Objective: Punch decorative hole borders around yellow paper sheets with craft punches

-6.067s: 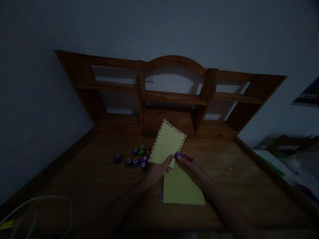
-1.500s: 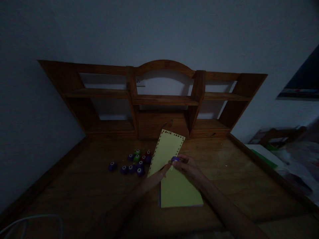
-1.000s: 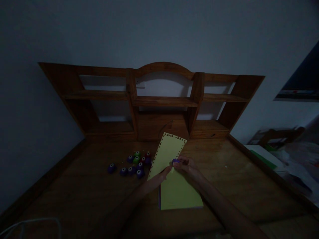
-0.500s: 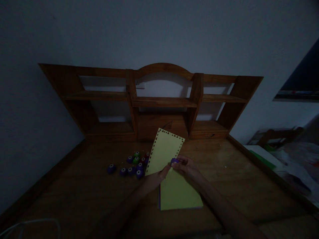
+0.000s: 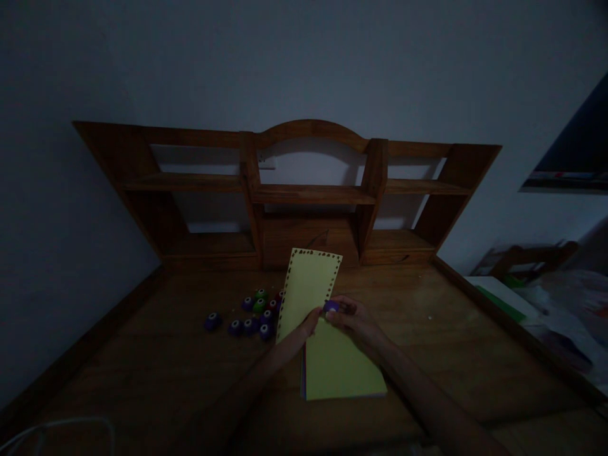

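Observation:
My left hand (image 5: 304, 330) pinches the lower edge of a yellow sheet (image 5: 308, 288) and holds it upright over the desk; small shapes are punched along the sheet's borders. My right hand (image 5: 354, 320) is closed on a small purple punch (image 5: 331, 306) set against the sheet's right edge near its bottom. Under both hands lies a stack of paper (image 5: 339, 368) with a yellow sheet on top. Several small punches (image 5: 251, 313), mostly purple with a green and a red one, are scattered on the desk to the left of the sheet.
The room is dim. A wooden desk (image 5: 180, 354) carries a wooden shelf unit (image 5: 313, 190) along the back wall. A pale cable (image 5: 57, 427) loops at the front left corner. Papers and clutter (image 5: 527, 291) lie beyond the desk's right edge.
The held sheet has swung a little to the left and stands more upright than half a second ago. The punch stays on its right edge. Both hands keep their grips.

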A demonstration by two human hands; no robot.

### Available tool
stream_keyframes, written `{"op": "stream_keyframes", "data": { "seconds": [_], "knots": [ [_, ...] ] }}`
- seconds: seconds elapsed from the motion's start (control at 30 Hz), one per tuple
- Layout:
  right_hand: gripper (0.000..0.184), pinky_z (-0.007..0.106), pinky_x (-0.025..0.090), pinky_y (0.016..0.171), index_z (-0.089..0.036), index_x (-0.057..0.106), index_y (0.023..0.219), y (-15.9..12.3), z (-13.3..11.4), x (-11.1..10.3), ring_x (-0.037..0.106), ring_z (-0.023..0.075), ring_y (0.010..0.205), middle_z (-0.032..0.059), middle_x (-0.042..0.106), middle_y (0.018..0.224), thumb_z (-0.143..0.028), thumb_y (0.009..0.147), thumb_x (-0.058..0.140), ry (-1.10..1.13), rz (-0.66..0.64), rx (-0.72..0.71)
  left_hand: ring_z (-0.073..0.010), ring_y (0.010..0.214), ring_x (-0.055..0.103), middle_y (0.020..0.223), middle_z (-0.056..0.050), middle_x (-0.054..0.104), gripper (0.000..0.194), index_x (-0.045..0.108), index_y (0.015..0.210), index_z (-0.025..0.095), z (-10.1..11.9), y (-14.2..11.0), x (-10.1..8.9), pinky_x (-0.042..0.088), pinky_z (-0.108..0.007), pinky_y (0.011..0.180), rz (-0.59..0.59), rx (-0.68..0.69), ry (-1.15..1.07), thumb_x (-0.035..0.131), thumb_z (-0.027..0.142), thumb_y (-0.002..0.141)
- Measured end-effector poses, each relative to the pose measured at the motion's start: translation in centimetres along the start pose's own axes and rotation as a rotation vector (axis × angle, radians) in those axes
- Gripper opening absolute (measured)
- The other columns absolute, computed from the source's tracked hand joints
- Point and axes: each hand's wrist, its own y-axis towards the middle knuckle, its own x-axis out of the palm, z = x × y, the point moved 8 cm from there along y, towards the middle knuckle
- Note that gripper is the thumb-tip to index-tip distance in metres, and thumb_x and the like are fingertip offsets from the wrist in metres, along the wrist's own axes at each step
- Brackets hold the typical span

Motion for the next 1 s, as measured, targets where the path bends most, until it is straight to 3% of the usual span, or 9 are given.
{"op": "stream_keyframes", "data": {
  "seconds": [0.17,0.27,0.4,0.6,0.9,1.0],
  "knots": [
    [0.034,0.023,0.037,0.058,-0.021,0.069,0.088,-0.2,-0.3,0.1,0.055,0.0107,0.065,0.0002,0.067,0.079,-0.028,0.059,0.085,-0.002,0.0,-0.001,-0.0187,0.059,0.06,0.056,-0.001,0.061,0.039,0.061,0.06,0.02,-0.1,0.0,-0.7,0.048,-0.03,0.071,0.053,0.046,0.129,0.05,0.049,0.084],
    [0.033,0.024,0.036,0.057,-0.022,0.069,0.089,-0.2,-0.5,0.1,0.054,0.0103,0.063,0.0004,0.067,0.08,-0.029,0.061,0.084,0.009,0.004,0.0,-0.0178,0.06,0.061,0.061,-0.001,0.062,0.036,0.059,0.064,0.019,-0.5,0.2,-0.5,0.048,-0.029,0.07,0.081,0.108,0.114,0.05,0.047,0.085],
    [0.033,0.024,0.034,0.055,-0.022,0.069,0.09,-0.2,-0.4,-0.1,0.051,0.0096,0.061,0.0001,0.066,0.08,-0.031,0.061,0.083,-0.004,0.027,0.013,-0.0161,0.056,0.059,0.062,-0.001,0.061,0.035,0.058,0.071,0.018,-1.2,0.4,0.3,0.047,-0.026,0.058,0.02,0.089,0.027,0.049,0.048,0.086],
    [0.033,0.024,0.03,0.052,-0.021,0.069,0.09,0.0,-0.4,-0.1,0.048,0.0085,0.056,0.0005,0.065,0.077,-0.03,0.061,0.083,-0.005,0.018,-0.006,-0.0176,0.065,0.061,0.061,-0.002,0.06,0.045,0.052,0.057,0.019,-1.0,0.2,0.2,0.047,-0.03,0.075,-0.002,0.102,0.178,0.042,0.05,0.089],
    [0.036,0.023,0.029,0.051,-0.019,0.068,0.089,-0.2,-0.7,0.1,0.049,0.0084,0.057,0.0014,0.065,0.077,-0.031,0.059,0.084,-0.002,0.02,0.007,-0.019,0.065,0.063,0.062,-0.003,0.063,0.046,0.052,0.056,0.02,-0.8,0.0,0.4,0.049,-0.031,0.073,-0.014,0.063,0.174,0.043,0.052,0.088],
    [0.033,0.023,0.027,0.049,-0.019,0.068,0.087,-0.2,-0.8,0.2,0.047,0.0083,0.056,0.0011,0.065,0.075,-0.031,0.06,0.083,-0.005,0.009,-0.01,-0.0189,0.061,0.063,0.065,-0.003,0.065,0.038,0.057,0.068,0.018,-0.8,0.2,0.5,0.05,-0.03,0.066,-0.005,0.081,0.092,0.049,0.051,0.086]
  ]
}}
